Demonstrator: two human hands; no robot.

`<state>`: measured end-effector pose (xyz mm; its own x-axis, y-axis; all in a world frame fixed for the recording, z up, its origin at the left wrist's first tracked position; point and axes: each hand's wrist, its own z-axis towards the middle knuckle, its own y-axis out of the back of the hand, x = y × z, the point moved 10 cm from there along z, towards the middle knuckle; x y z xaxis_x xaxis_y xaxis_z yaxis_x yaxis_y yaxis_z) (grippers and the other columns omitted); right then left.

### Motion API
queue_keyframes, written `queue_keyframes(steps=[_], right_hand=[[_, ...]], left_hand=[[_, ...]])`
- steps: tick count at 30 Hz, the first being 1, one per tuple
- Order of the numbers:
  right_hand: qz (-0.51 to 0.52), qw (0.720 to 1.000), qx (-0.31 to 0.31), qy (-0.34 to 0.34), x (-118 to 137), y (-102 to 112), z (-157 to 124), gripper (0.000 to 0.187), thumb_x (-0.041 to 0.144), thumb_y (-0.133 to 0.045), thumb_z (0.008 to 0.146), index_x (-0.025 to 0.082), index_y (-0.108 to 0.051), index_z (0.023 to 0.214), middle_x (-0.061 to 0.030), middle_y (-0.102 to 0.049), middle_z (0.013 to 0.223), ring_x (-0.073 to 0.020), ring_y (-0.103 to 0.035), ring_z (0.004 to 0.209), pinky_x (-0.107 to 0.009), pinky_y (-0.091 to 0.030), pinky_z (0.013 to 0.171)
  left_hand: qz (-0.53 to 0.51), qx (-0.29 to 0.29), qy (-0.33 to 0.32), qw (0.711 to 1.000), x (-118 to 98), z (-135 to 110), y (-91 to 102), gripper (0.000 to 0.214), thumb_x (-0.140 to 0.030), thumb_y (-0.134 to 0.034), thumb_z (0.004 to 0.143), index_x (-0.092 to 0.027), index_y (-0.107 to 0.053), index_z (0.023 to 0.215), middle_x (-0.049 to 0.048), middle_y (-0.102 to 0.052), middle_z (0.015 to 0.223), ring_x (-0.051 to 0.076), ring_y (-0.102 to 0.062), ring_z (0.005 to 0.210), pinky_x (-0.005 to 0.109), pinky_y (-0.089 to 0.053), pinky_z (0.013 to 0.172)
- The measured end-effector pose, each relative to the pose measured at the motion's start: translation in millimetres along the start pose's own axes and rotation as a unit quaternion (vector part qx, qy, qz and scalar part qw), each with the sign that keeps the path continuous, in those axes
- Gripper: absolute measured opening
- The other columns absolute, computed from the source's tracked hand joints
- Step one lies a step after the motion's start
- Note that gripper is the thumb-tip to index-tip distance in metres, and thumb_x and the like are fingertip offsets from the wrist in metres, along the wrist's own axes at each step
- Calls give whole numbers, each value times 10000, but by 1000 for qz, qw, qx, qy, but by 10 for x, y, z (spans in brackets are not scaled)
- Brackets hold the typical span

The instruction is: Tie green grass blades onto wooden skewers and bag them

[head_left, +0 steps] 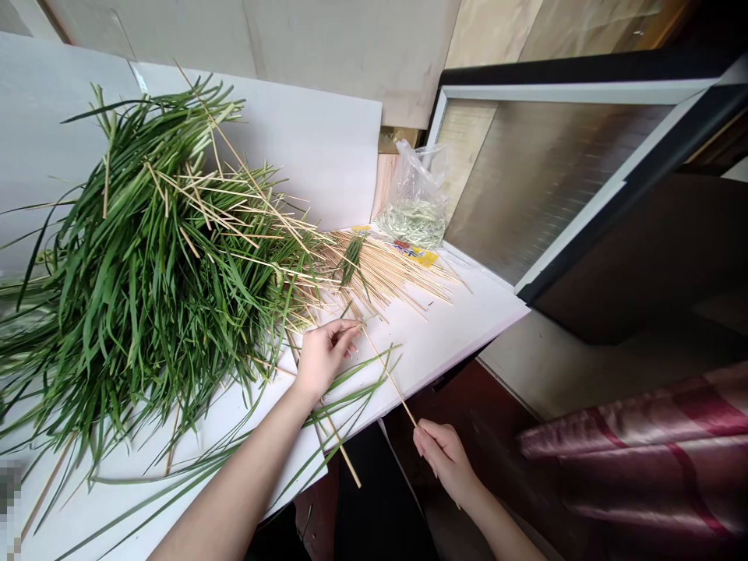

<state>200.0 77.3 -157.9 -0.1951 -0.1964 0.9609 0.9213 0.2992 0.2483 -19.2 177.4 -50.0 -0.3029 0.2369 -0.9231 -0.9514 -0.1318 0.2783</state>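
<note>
A thin bamboo skewer (pixel 388 375) runs slantwise between my two hands, just past the table's front edge. My right hand (pixel 442 456) is closed around its lower part, and the end sticks out below the fist. At the upper end my left hand (pixel 327 351) pinches the tip between thumb and fingers; whether a chive stem is also in that pinch I cannot tell. Several long chive leaves (pixel 351 401) lie under and beside my left wrist. Left of my hands rises a big heap of green chives (pixel 157 288), with loose skewers (pixel 234 218) scattered over it.
A spread pile of skewers (pixel 386 269) lies behind my left hand, with a small chive bundle (pixel 351 259) on it. A clear plastic bag (pixel 416 199) with pale green pieces stands at the back. A framed panel (pixel 555 171) leans right; shiny reddish fabric (pixel 643 444) hangs lower right.
</note>
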Motion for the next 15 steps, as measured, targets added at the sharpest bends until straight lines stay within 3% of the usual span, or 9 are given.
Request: queue_keyframes(steps=[7,15], right_hand=[[1,1000,5,1,23,-10,-4,562,567,-403,1043,236,-383,590,69,-336,449,-106,-307,360,-263,-197,395],[2,1000,10,6,40,-15,-7,548,538,-409,1049,237,-379,591,73,-335,442,-107,-306,356,-264,-204,403]], left_hand=[[-90,16,41,995,89,21,-58,402,-539,-698,796,-143,-723,864,59,-726,773,135,-609,529,252,-513,506],[-92,26,37,995,71,17,-83,374,-518,-691,815,-148,-702,861,48,-708,769,126,-597,542,248,-498,516]])
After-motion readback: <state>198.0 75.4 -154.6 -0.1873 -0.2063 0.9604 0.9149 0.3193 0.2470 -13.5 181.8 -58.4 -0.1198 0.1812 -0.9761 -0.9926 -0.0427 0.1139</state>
